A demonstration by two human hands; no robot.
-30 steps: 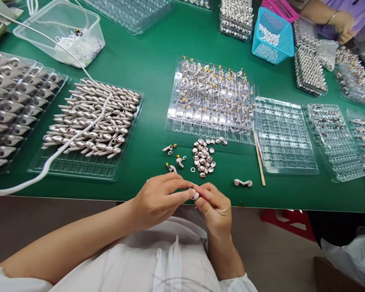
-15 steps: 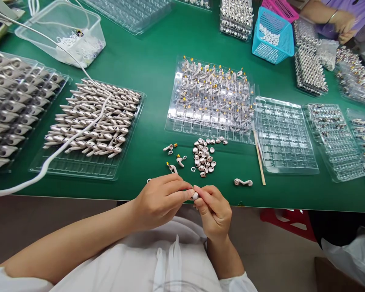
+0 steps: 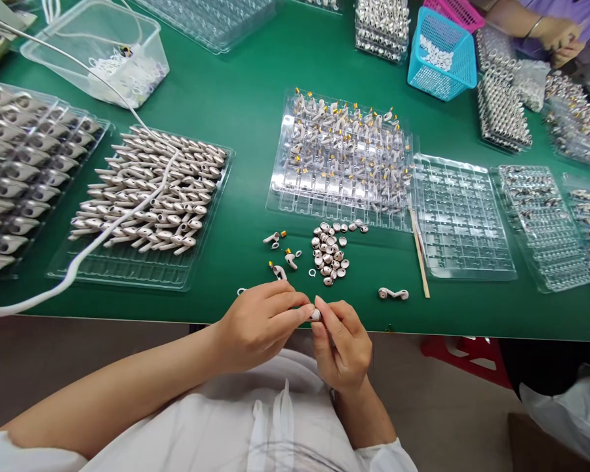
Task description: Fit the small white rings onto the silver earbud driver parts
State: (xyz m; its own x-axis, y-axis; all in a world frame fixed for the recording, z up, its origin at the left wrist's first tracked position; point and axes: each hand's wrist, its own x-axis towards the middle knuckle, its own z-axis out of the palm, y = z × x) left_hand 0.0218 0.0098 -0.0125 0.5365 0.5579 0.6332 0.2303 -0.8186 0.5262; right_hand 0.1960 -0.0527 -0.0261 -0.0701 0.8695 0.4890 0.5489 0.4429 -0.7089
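Note:
At the front edge of the green table, my left hand [image 3: 263,324] pinches a small white earbud [image 3: 315,315] between thumb and fingertips. My right hand [image 3: 345,344] meets it from the other side, with thumb and forefinger closed on the same earbud. Most of the piece is hidden by the fingers. Just beyond lies a pile of round earbud caps [image 3: 328,252]. Left of the pile are a few earbud housings [image 3: 278,271] with yellow tips and small white rings [image 3: 312,273]. A white earbud pair [image 3: 393,294] lies to the right.
A clear tray of yellow-tipped parts [image 3: 344,157] stands beyond the pile, with a wooden stick [image 3: 420,262] beside it. Left is a tray of earbud shells [image 3: 147,190], crossed by a white cable [image 3: 122,226]. A co-worker's hands [image 3: 560,39] are at the far right, near a blue basket [image 3: 442,78].
My right hand has shifted slightly, its thumb and forefinger moving a little against the earbud. My left hand stays in place. The co-worker's hands have moved slightly.

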